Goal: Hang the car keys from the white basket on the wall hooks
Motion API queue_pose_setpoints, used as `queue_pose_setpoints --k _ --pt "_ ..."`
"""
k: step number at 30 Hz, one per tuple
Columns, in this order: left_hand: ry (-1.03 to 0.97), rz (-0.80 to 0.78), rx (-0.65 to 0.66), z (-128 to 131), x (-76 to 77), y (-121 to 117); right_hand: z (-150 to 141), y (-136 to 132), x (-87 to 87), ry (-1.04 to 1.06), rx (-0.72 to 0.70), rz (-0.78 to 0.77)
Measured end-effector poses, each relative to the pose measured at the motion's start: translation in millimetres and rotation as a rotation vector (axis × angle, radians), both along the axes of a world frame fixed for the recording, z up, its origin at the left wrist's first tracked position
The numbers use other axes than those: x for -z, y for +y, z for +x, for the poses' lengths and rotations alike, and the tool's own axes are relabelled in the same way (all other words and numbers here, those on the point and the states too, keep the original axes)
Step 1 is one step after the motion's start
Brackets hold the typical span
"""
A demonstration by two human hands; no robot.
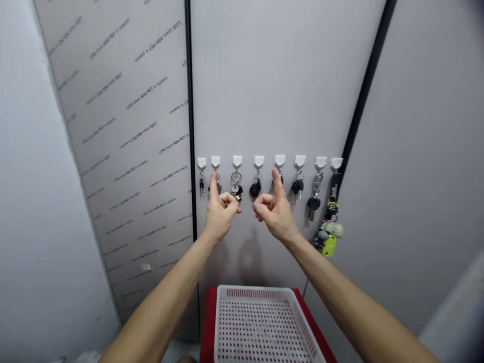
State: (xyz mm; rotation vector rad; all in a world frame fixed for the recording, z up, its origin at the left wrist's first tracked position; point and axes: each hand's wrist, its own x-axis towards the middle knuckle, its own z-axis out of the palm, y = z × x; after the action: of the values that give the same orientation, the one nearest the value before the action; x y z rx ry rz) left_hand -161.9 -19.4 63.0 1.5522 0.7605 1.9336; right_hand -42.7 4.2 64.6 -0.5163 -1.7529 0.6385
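My left hand (219, 214) is raised before the wall, one finger stretched upward and the others curled in toward the thumb, with nothing visible in it. That finger overlaps the second bunch of keys from the left; the curled fingers are beside a key bunch on a large ring (236, 190). Mirroring it, my right hand (278, 214) also points one finger up and folds the rest. Its raised finger partly hides a dark key bunch under a white hook (280, 161). Left of that hangs a black car key (255, 188). Whether either fingertip touches anything, I cannot tell.
Further right hang more keys (297, 185), a dark key fob (313, 202) and a black lanyard (333, 194) with a yellow-green tag (329, 246). Below, a white perforated basket (254, 291) rests on a red surface (208, 322). Printed panelling (124, 126) covers the left wall.
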Motion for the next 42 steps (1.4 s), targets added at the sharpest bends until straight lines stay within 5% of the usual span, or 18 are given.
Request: queue_pose_setpoints --k 5,15,17,22,24,30,35,42 --pt "0.031 0.036 0.129 27 -17.6 -4 10 -8 -17.9 0.020 -0.037 0.016" --pt "0.117 -0.019 0.052 17 -6.4 6 -1 1 -7.0 -0.036 -0.068 -0.015" --pt "0.206 -0.044 -0.108 3 3.2 15 -7 12 -1.2 -0.094 -0.001 -0.056" --pt "0.356 -0.021 -0.894 -42 18.7 37 -22 40 1.9 -0.203 0.385 -0.059" --pt "0.403 -0.065 -1.026 -52 19.3 43 -31 46 -1.8 -0.253 0.478 -0.028" --pt "0.476 -0.161 -1.027 -42 13.8 57 -57 54 -5.2 -0.464 0.609 -0.048" --pt "0.502 -0.166 -0.985 -53 2.1 60 -48 59 -7.7 -0.278 0.543 -0.050" --pt "0.370 -0.126 -1.010 -59 -5.8 54 -47 52 -62.9 -0.150 0.473 0.150"
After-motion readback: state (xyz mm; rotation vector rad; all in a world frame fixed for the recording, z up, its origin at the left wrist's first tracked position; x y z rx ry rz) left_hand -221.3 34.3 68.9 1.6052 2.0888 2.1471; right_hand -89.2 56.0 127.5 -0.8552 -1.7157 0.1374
